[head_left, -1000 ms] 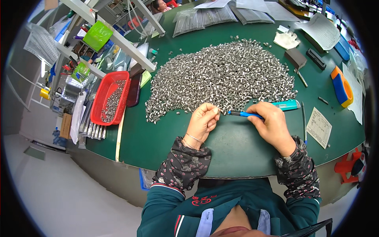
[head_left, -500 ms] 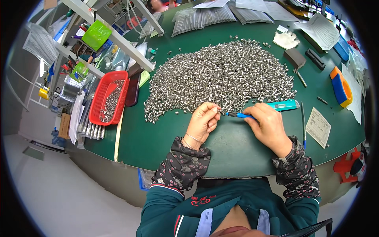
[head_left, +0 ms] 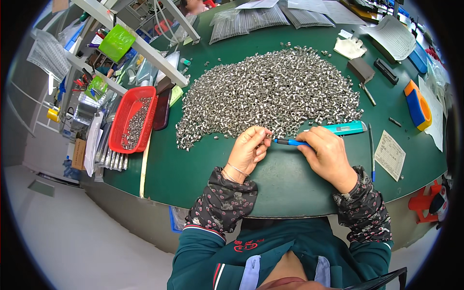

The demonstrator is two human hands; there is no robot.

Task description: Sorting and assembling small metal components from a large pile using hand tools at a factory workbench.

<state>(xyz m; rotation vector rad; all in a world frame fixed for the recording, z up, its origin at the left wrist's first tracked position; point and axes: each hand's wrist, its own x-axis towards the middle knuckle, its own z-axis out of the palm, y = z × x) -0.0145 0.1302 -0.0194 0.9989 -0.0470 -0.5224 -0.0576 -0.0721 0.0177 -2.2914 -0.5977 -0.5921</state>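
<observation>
My left hand [head_left: 247,151] is closed, pinching a small silver metal ring [head_left: 269,137] between thumb and fingertips. Fingers mostly cover that ring. In my right hand [head_left: 329,153] is a slim blue pen-shaped tool [head_left: 292,142] with a dark front part, gripped like a pen and pointing left. Its tip meets the ring, or comes very near it; whether it is inside the bore I cannot tell. Just beyond both hands spreads a large heap of similar short metal rings [head_left: 270,92] on the green tabletop [head_left: 285,183].
To the left stands a red basket [head_left: 115,140] with some metal rings, beside a dark phone-like slab [head_left: 163,110]. A teal cutter knife [head_left: 348,128] lies behind my right hand. Farther right are a pen [head_left: 371,154], a paper slip [head_left: 390,153], a tape roll [head_left: 418,108] and a glove [head_left: 350,48].
My right hand and the blue tool have shifted slightly left, bringing the tip closer to the pinched ring. My left hand has barely moved.
</observation>
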